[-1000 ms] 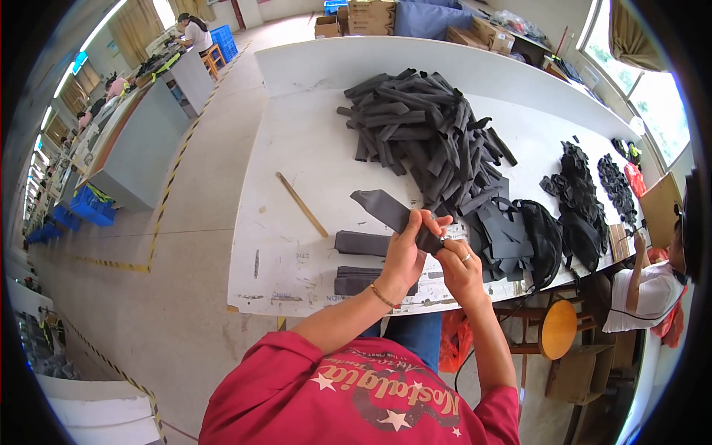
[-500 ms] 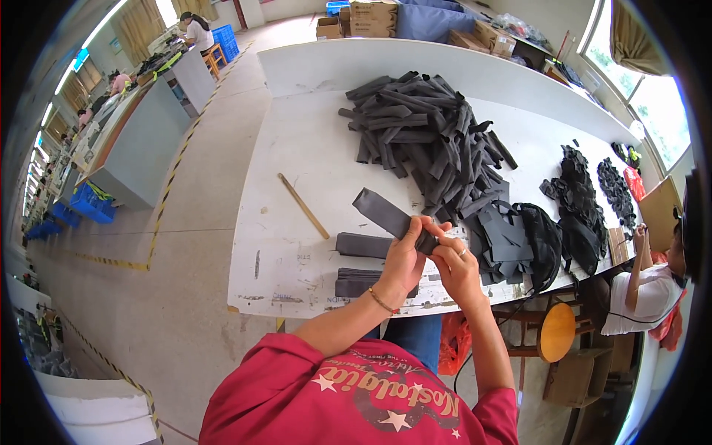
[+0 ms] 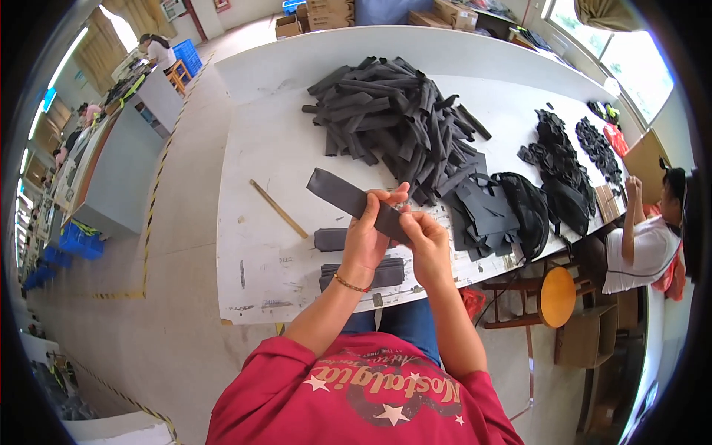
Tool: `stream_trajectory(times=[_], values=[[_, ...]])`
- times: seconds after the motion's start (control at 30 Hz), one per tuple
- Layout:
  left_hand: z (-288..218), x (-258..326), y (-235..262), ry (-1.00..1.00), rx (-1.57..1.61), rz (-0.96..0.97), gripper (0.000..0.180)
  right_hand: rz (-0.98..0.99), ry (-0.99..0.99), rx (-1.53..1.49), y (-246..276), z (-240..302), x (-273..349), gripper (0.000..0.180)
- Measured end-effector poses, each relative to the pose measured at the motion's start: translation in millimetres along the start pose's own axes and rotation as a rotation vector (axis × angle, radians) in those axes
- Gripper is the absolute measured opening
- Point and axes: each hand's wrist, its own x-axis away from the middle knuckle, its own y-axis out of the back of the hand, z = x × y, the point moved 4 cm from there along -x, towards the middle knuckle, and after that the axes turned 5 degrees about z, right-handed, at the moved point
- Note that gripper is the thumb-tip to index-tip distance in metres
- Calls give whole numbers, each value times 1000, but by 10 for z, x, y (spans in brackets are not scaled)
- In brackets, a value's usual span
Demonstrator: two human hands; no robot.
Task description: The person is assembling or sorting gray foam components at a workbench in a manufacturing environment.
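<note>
Head view: white table (image 3: 259, 141), scuffed and paint-chipped along its near edge, low white panel (image 3: 297, 55) along the far side. Room is a workshop: grey floor (image 3: 193, 237) with black-yellow tape (image 3: 155, 200), grey bench (image 3: 122, 174) and blue crates (image 3: 80, 241) at left, bright window (image 3: 630, 67) at upper right, cartons (image 3: 330, 15) past the panel. Seated co-worker (image 3: 638, 252) in a white top at right; round wooden stool (image 3: 558, 297) and open box (image 3: 586, 337) nearby. Strip (image 3: 337, 194): dark grey, flat, smooth, looks like fabric, held above the table, slanting from upper left to lower right. Left hand (image 3: 363, 241) pinches its middle between thumb and fingers; right hand (image 3: 430, 252) pinches near its lower-right end, thumb on top. Big loose pile (image 3: 363, 107) of similar pieces beyond, many rolled or curled like tubes. Under and beside the left hand, two neat flat stacks (image 3: 382, 274), partly covered. Thin straight stick (image 3: 278, 209), wood-coloured, lies left of them. Right of the pile: flat angular pieces (image 3: 486, 215), a black bag-like item (image 3: 523, 211), crumpled black heaps (image 3: 552, 141).
</note>
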Motion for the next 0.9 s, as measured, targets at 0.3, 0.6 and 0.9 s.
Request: stream_trajectory(times=[0.3, 0.6, 0.9], values=[[-431, 259, 514, -62, -110, -314, 21, -48, 204, 312, 137, 93, 92, 9], [-435, 324, 408, -95, -163, -171, 21, -31, 176, 651, 37, 180, 159, 8], [-572, 509, 443, -66, -225, -337, 23, 65, 380, 875, 23, 249, 173, 7]])
